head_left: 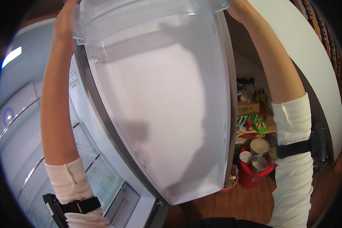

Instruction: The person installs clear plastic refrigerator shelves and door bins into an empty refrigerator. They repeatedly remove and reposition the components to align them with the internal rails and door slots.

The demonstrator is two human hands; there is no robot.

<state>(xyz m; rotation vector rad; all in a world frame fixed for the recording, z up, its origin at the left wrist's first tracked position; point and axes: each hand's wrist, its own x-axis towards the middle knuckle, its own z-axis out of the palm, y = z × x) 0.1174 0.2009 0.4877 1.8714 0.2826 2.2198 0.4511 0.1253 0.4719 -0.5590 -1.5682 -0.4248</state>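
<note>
A clear plastic refrigerator door shelf [152,19] spans the top of the view, in front of the white inner door panel [159,106]. My left hand [67,17] is closed on its left end, and my right hand [239,10] is closed on its right end. The upper edge of the picture cuts off part of both hands, so most fingers are hidden. Both arms are raised. The door stands open, its inner face towards me, with shadows of my arms and the shelf falling across it.
Left of the door is the refrigerator interior with glass shelves [97,171]. To the right, a red bucket [250,178] holding containers stands on the wooden floor [231,209]. Behind it are a green basket of eggs [260,125] and a cardboard box [248,109]. A white curved surface [311,45] rises at far right.
</note>
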